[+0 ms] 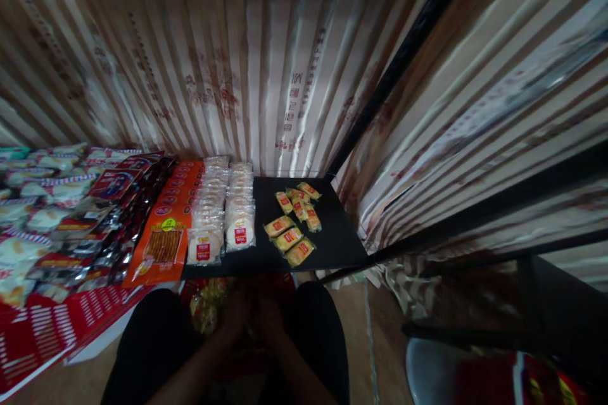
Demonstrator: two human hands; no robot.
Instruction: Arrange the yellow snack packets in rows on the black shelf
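Holding my left hand (236, 317) and right hand (270, 320) close together low in front of me, at the red bag (284, 283) of yellow packets (205, 311) below the black shelf (335, 243), I am working in shadow, grip not discernible, so I am risking a fumbled packet slipping floorward.

I count eight yellow packets (288, 238) on the right, three near and five far, and two rows of white cracker packs (240, 232) to their left.
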